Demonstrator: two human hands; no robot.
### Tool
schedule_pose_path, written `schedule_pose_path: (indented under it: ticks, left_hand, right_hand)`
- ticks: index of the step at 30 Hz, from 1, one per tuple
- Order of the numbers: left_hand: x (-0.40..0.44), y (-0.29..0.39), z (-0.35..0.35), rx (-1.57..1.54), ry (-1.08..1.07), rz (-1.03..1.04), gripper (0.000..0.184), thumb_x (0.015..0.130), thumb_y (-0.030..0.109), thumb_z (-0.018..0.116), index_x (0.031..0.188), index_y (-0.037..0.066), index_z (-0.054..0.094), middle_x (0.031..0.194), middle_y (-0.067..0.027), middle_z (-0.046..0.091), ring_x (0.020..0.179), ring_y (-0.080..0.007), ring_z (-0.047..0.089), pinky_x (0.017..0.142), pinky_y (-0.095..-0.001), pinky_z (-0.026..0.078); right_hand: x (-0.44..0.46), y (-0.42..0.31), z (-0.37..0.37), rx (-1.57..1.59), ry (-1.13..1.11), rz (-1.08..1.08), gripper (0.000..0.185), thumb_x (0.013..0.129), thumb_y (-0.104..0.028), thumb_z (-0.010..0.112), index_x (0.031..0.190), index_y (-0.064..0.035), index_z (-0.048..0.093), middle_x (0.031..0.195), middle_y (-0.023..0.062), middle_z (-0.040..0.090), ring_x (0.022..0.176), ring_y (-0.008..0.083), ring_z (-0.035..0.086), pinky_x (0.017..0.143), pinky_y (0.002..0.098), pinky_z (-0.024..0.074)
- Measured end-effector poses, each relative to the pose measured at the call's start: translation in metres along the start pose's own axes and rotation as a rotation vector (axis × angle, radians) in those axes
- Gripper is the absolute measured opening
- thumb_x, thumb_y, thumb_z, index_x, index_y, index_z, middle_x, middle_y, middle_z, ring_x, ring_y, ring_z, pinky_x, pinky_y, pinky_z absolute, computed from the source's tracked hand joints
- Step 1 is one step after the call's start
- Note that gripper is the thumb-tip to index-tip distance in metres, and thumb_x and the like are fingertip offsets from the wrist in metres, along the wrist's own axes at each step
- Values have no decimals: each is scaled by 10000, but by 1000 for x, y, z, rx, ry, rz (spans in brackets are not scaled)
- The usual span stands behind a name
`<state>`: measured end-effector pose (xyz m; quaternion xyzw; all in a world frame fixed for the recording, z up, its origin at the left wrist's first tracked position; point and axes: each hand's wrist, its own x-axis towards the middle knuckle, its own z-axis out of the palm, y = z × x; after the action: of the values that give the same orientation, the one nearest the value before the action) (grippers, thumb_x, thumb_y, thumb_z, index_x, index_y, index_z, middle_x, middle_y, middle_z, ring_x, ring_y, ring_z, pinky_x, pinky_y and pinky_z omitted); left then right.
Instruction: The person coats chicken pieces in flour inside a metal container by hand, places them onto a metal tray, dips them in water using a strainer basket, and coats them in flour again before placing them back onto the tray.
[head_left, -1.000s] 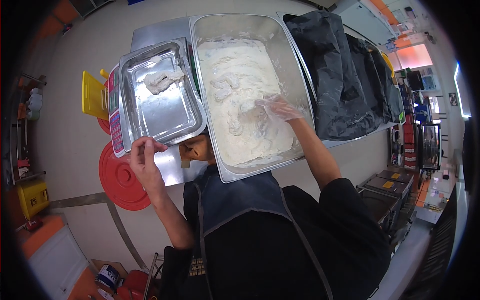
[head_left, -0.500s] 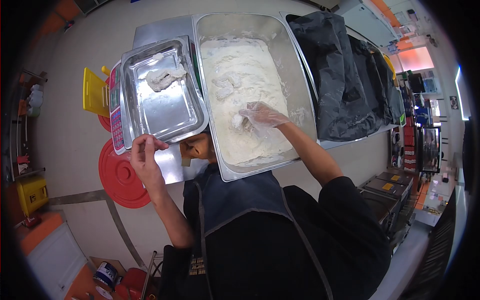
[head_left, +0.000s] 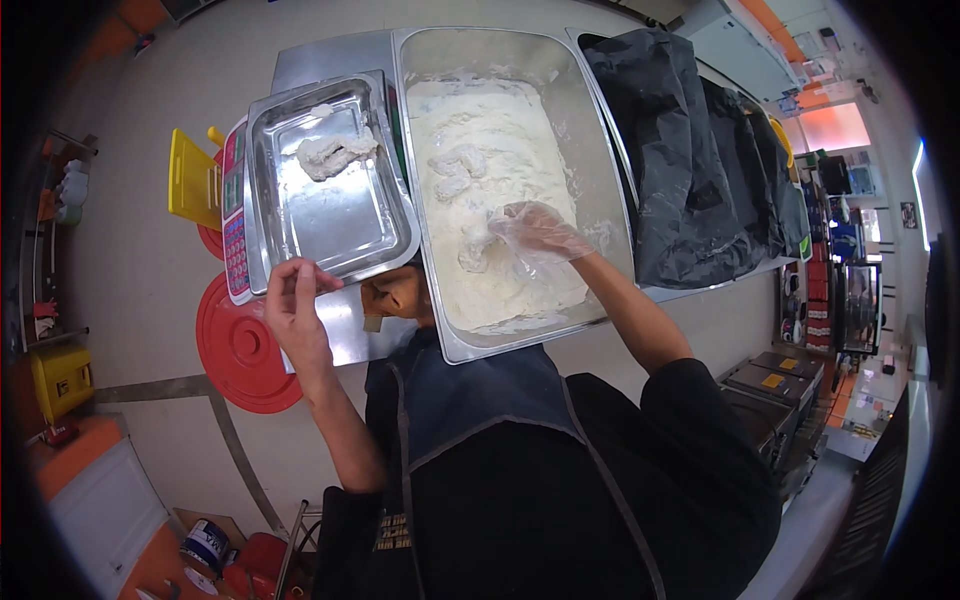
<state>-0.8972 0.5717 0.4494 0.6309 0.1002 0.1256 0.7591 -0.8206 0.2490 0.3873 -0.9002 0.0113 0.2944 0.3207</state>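
My right hand [head_left: 540, 232], in a clear plastic glove, is closed over the deep metal pan [head_left: 590, 130] of pale flour [head_left: 500, 120]. Its fingers pinch a flour-coated piece of meat [head_left: 473, 252], partly hidden by the glove. Another coated piece [head_left: 455, 172] lies in the flour farther up. Bare and loosely curled, with fingers apart, my left hand [head_left: 300, 300] is at the near left corner of a shallow metal tray [head_left: 335, 225]. Whether it touches the rim I cannot tell. A coated piece of meat [head_left: 335, 155] and a small crumb of coating lie in that tray.
The tray sits over a pink scale with a keypad [head_left: 236, 248]. Black plastic sheeting [head_left: 680, 170] covers what stands right of the pan. A red lid [head_left: 245, 345] is below on the left, and a yellow plastic object [head_left: 193, 180] stands beyond the scale.
My right hand has shifted slightly right and up, and more of the coated piece shows at its fingertips. My left hand stays by the tray corner.
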Motion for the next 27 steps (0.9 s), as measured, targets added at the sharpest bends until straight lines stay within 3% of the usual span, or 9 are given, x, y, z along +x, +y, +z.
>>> schedule_pose_path:
  ticks: [5, 11, 14, 17, 19, 21, 22, 23, 27]
  left_hand:
    - [26, 32, 44, 35, -155, 145, 127, 908, 116, 523, 914, -6, 555, 732, -58, 577, 680, -142, 584, 668, -266, 463]
    - [46, 48, 108, -114, -393, 161, 105, 879, 83, 573, 922, -12, 563, 767, -52, 592, 682, -112, 584, 655, -239, 461]
    - [50, 41, 126, -87, -487, 131, 103, 867, 82, 587, 922, -4, 572, 773, -45, 600, 676, -101, 589, 631, -235, 466]
    - [56, 43, 142, -8, -471, 192, 84, 860, 74, 593, 903, 3, 585, 792, -38, 619, 673, -91, 593, 599, -245, 475]
    - [50, 20, 174, -141, -383, 268, 232, 789, 191, 688, 902, 9, 600, 826, -73, 635, 796, -193, 614, 776, -312, 465]
    - [33, -69, 241, 115, -809, 796, 595, 683, 460, 699, 1102, 52, 589, 1026, -138, 598, 1052, -315, 511, 977, -434, 321]
    - [17, -34, 237, 550, -1211, 520, 556, 788, 495, 581, 1161, 84, 559, 1140, -135, 557, 1176, -314, 437, 1011, -490, 265]
    - [6, -70, 251, 311, -992, 595, 510, 862, 500, 472, 1176, 103, 537, 1198, -125, 528, 1260, -317, 368, 1041, -540, 194]
    - [12, -11, 239, 279, -986, 724, 509, 910, 458, 427, 1258, 87, 452, 1289, -138, 455, 1326, -298, 284, 1074, -551, 139]
  right_hand:
    - [-6, 4, -10, 74, 135, -75, 359, 810, -358, 605, 866, -6, 650, 775, 103, 620, 733, 167, 542, 711, 327, 444]
    - [-7, 1, 1, -3, 178, 103, 372, 788, -363, 635, 891, -6, 658, 825, 129, 640, 745, 200, 577, 717, 349, 456]
    - [-5, 13, 0, -12, 219, 12, 397, 790, -391, 590, 878, -10, 659, 869, 188, 657, 813, 303, 621, 738, 399, 471]
    - [8, 34, 0, -341, 324, 115, 458, 811, -446, 575, 879, -2, 660, 862, 197, 652, 824, 332, 620, 746, 432, 469]
    - [-1, 28, -18, -609, 235, -101, 396, 866, -393, 551, 966, -22, 649, 865, 181, 645, 816, 272, 612, 675, 415, 472]
    - [-5, 37, -21, -598, 265, -135, 376, 856, -379, 564, 937, -21, 647, 833, 172, 636, 779, 261, 600, 649, 405, 462]
    - [-7, 42, -20, -552, 285, -108, 367, 851, -372, 571, 923, -21, 647, 817, 168, 632, 760, 255, 594, 636, 400, 457]
    - [-11, 49, -20, -524, 297, -76, 357, 845, -365, 577, 908, -20, 646, 801, 163, 628, 741, 249, 588, 623, 395, 452]
    - [-24, 58, -18, -428, 340, -47, 323, 824, -337, 604, 850, -18, 643, 738, 145, 610, 666, 226, 563, 572, 375, 432]
